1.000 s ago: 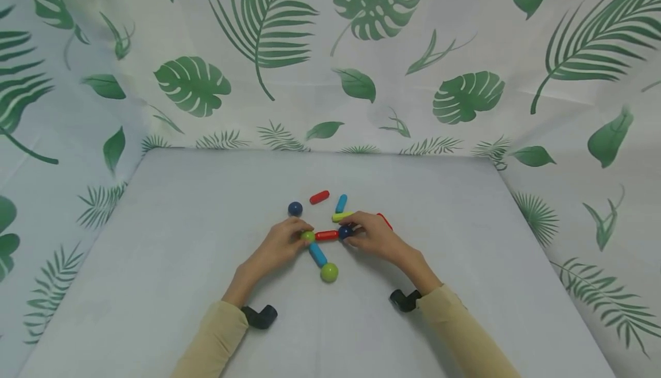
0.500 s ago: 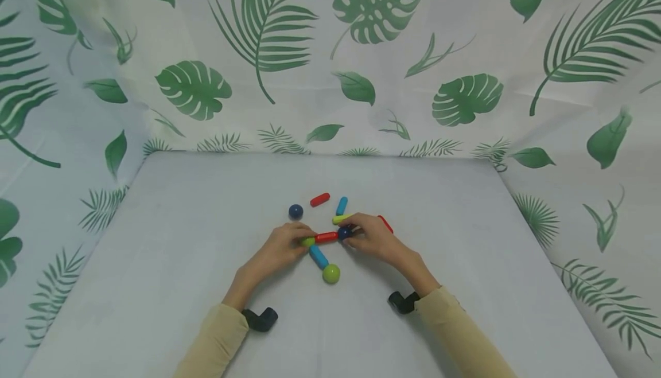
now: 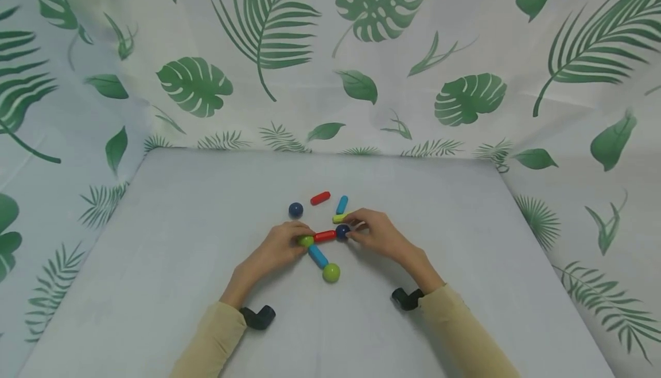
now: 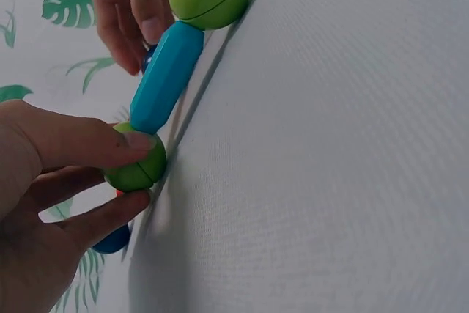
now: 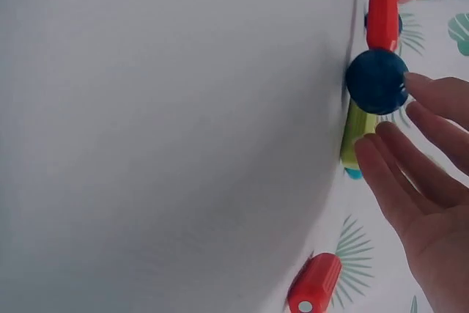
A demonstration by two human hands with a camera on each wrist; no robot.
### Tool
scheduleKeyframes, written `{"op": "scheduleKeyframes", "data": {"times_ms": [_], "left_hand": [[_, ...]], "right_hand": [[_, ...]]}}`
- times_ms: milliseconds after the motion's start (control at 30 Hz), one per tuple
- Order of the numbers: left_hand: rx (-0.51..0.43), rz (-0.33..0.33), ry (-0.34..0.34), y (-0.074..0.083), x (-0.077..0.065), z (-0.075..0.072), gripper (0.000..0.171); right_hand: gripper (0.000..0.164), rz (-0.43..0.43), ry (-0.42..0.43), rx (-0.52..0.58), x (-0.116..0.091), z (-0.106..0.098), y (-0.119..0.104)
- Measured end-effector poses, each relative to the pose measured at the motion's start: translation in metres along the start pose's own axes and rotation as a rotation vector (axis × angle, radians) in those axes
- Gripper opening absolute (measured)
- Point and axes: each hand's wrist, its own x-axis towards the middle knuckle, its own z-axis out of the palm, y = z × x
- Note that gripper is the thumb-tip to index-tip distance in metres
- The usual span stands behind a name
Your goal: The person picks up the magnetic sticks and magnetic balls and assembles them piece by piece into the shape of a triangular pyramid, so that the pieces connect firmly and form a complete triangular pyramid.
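Observation:
My left hand (image 3: 283, 246) pinches a green ball (image 4: 139, 166) between thumb and fingers. From that ball a light blue rod (image 3: 318, 256) runs toward me to a second green ball (image 3: 331, 273). A red rod (image 3: 325, 236) extends from the pinched ball to a dark blue ball (image 3: 342, 232). My right hand (image 3: 379, 233) is beside the dark blue ball, its fingertips right at the ball's edge and the other fingers extended in the right wrist view. Just behind lies a yellow-green rod (image 3: 339, 218), partly overlapped by the right hand.
Farther back on the white table (image 3: 206, 194) lie another dark blue ball (image 3: 295, 210), a red rod (image 3: 320, 198) and a light blue rod (image 3: 342, 204). Another red rod (image 5: 315, 284) shows low in the right wrist view. A leaf-patterned cloth (image 3: 310, 97) walls the table.
My right hand's fingers have loosened from the dark blue ball and shifted slightly right, leaving more of it showing. The left hand keeps its pinch on the green ball.

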Motion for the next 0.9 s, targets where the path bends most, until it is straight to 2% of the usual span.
{"op": "scheduleKeyframes", "data": {"times_ms": [267,533,700,900], "left_hand": [[-0.010,-0.015,0.005,0.000,-0.004,-0.002,0.037],[-0.006,-0.031,0.076,0.000,-0.007,-0.003,0.037],[-0.009,-0.041,0.096,-0.002,-0.011,-0.003,0.037],[-0.011,-0.066,0.130,-0.004,-0.016,-0.003,0.036]], "right_hand": [[0.031,-0.025,0.021,0.002,0.009,-0.003,0.002],[0.027,-0.002,0.012,0.009,0.021,-0.008,-0.002],[0.025,0.004,0.004,0.013,0.025,-0.009,-0.001],[0.024,0.027,0.022,-0.051,0.026,-0.007,0.003]]}}
